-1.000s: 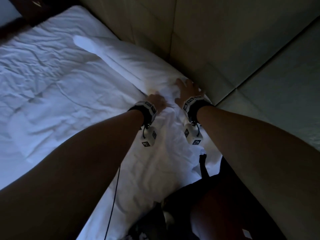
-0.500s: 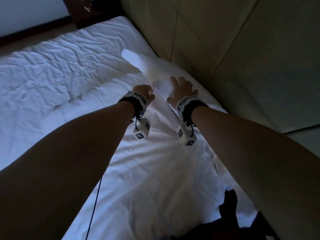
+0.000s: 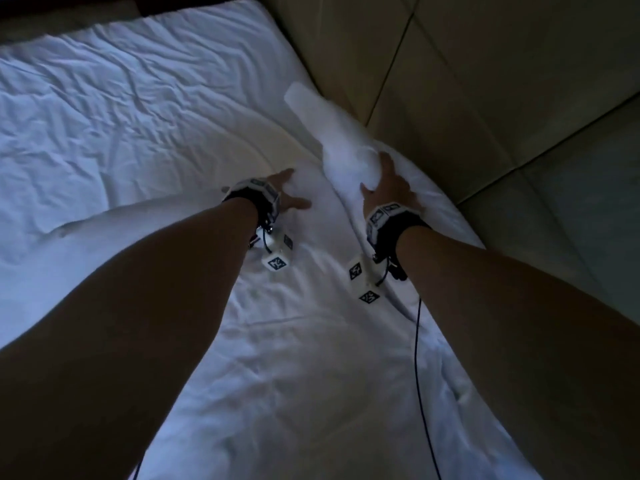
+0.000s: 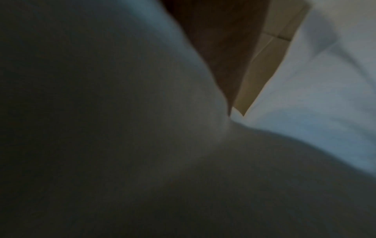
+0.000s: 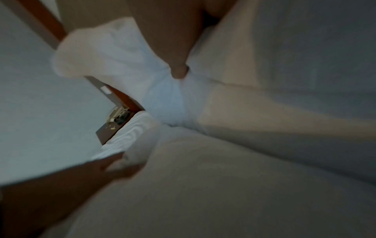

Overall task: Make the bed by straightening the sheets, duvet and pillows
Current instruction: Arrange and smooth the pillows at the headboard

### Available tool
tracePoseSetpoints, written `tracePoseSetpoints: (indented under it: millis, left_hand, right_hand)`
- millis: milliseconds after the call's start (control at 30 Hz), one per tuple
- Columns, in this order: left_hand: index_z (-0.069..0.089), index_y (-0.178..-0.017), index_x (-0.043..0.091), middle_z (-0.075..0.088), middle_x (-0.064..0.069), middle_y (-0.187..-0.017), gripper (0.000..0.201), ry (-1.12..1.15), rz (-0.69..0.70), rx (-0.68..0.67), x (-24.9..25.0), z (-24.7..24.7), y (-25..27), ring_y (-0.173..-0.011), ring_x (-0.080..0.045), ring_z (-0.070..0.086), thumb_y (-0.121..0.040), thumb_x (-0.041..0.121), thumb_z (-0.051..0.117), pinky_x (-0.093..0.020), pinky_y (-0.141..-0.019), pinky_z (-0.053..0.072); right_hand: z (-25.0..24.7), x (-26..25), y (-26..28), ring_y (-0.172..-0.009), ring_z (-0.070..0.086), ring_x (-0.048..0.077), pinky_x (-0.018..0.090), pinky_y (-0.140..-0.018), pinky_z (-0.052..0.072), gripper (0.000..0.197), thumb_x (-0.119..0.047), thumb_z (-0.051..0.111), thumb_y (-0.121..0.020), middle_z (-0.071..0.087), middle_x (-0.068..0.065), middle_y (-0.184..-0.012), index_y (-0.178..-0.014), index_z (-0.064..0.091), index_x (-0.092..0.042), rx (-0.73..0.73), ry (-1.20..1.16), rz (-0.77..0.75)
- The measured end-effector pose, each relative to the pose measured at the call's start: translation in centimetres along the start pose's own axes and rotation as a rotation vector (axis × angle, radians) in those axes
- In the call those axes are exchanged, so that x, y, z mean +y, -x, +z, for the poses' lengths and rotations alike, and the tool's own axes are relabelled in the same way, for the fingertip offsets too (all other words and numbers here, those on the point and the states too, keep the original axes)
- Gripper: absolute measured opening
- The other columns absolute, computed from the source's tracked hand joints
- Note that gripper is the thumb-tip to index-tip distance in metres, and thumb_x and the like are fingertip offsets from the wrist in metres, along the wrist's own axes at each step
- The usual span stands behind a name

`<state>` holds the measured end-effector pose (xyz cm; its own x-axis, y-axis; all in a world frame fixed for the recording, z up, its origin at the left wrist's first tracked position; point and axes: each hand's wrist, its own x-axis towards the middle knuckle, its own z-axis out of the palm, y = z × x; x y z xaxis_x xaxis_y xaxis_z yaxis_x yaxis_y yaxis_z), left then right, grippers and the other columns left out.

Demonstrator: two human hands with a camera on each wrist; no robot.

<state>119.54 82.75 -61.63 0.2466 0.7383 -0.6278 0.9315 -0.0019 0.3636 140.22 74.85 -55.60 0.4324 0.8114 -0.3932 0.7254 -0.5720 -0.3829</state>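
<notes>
Two bare hands work at the head end of a bed, beside the beige padded panel headboard [image 3: 485,81], which serves as the landmark. The right hand [image 3: 388,188] has its fingers and thumb curled into the white fabric of a soft white pillow [image 3: 346,150], bunching it; the right wrist view shows a fingertip [image 5: 179,72] pushed into the gathered cloth. This pillow lies along the foot of the headboard, its far corner lifted and tilted away from the hand. Behind the fingers, the palm faces down, and the forearm runs back toward the person, with a black wristband carrying white marker cubes. The left hand [image 3: 287,195], farther from the headboard, rests palm down with fingers straight and spread on a white crumpled duvet [image 3: 138,116] just beside the pillow; its forearm also stretches straight back. The left wrist view is dark and blurred.
</notes>
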Motion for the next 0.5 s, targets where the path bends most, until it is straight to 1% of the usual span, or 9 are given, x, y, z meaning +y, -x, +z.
tracePoseSetpoints:
  millis: [33, 100, 133, 200, 267, 333, 367, 433, 500]
  left_hand:
    - [0.011, -0.153, 0.032, 0.019, 0.001, -0.160, 0.100, -0.013, 0.032, 0.020, -0.2, 1.1, -0.3, -0.144, -0.027, 0.026, -0.076, 0.066, 0.064, -0.039, -0.116, 0.024]
    - [0.021, -0.152, 0.030, 0.027, -0.002, -0.157, 0.087, -0.088, 0.067, 0.051, -0.4, 2.6, -1.0, -0.140, -0.027, 0.033, -0.081, 0.060, 0.062, -0.037, -0.114, 0.029]
    - [0.027, -0.150, 0.029, 0.031, -0.004, -0.155, 0.078, -0.140, 0.075, 0.053, -0.3, 2.8, -1.2, -0.137, -0.029, 0.037, -0.085, 0.057, 0.059, -0.037, -0.111, 0.032]
    - [0.042, -0.142, 0.028, 0.042, -0.007, -0.148, 0.056, -0.226, 0.094, 0.054, 0.3, 3.0, -1.5, -0.129, -0.031, 0.046, -0.091, 0.051, 0.051, -0.037, -0.104, 0.038]
    - [0.052, -0.131, 0.031, 0.048, -0.006, -0.142, 0.042, -0.231, 0.082, 0.086, 1.3, 3.2, -1.2, -0.123, -0.030, 0.050, -0.094, 0.048, 0.042, -0.040, -0.102, 0.039]
    - [0.051, -0.132, 0.032, 0.046, -0.004, -0.143, 0.040, -0.206, 0.065, 0.144, 2.6, 3.4, -0.6, -0.126, -0.029, 0.047, -0.098, 0.045, 0.035, -0.043, -0.104, 0.034]
    - [0.050, -0.135, 0.029, 0.045, -0.005, -0.144, 0.041, -0.180, 0.073, 0.158, 3.5, 3.4, -0.2, -0.127, -0.029, 0.046, -0.099, 0.042, 0.033, -0.041, -0.104, 0.032]
    - [0.050, -0.135, 0.023, 0.046, -0.008, -0.143, 0.045, -0.062, 0.084, 0.177, 5.4, 3.2, 0.2, -0.126, -0.030, 0.047, -0.098, 0.043, 0.033, -0.039, -0.105, 0.034]
    - [0.050, -0.136, 0.022, 0.048, -0.008, -0.142, 0.045, 0.037, 0.109, 0.196, 8.1, 2.9, 0.7, -0.126, -0.030, 0.048, -0.098, 0.041, 0.038, -0.041, -0.107, 0.036]
  right_hand:
    - [-0.1, 0.7, -0.3, -0.133, 0.040, 0.035, 0.057, -0.108, 0.030, 0.068, -0.056, 0.045, -0.092, 0.037, 0.009, -0.150, -0.150, 0.013, -0.042, 0.049, -0.076, -0.024]
    - [-0.7, 1.8, -0.7, -0.123, 0.051, 0.032, 0.045, -0.102, 0.040, 0.057, -0.047, 0.046, -0.095, 0.051, 0.011, -0.139, -0.147, 0.031, -0.028, 0.156, -0.095, -0.021]
    - [-1.1, 2.2, -0.7, -0.119, 0.054, 0.031, 0.042, -0.099, 0.042, 0.051, -0.042, 0.046, -0.097, 0.054, 0.012, -0.134, -0.144, 0.038, -0.023, 0.198, -0.078, -0.007]
    - [-1.8, 2.8, -0.6, -0.118, 0.055, 0.031, 0.039, -0.098, 0.044, 0.046, -0.041, 0.046, -0.097, 0.057, 0.014, -0.132, -0.138, 0.047, -0.019, 0.264, -0.058, -0.002]
    - [-2.7, 3.2, 0.0, -0.119, 0.055, 0.032, 0.038, -0.097, 0.044, 0.043, -0.040, 0.048, -0.097, 0.057, 0.013, -0.132, -0.134, 0.051, -0.017, 0.295, -0.050, -0.012]
    - [-3.9, 3.5, 0.9, -0.122, 0.053, 0.033, 0.037, -0.097, 0.043, 0.042, -0.037, 0.050, -0.097, 0.056, 0.013, -0.134, -0.134, 0.051, -0.018, 0.296, -0.069, -0.006]
    - [-4.6, 3.8, 1.5, -0.122, 0.053, 0.033, 0.037, -0.097, 0.043, 0.041, -0.037, 0.051, -0.097, 0.056, 0.013, -0.134, -0.134, 0.051, -0.018, 0.311, -0.080, -0.010]
    - [-6.1, 4.5, 2.6, -0.120, 0.055, 0.033, 0.035, -0.095, 0.044, 0.040, -0.035, 0.052, -0.096, 0.057, 0.013, -0.132, -0.133, 0.053, -0.019, 0.348, -0.110, -0.033]
    - [-7.6, 5.5, 3.2, -0.117, 0.057, 0.033, 0.033, -0.093, 0.045, 0.040, -0.036, 0.052, -0.096, 0.059, 0.013, -0.130, -0.132, 0.054, -0.019, 0.374, -0.140, -0.038]
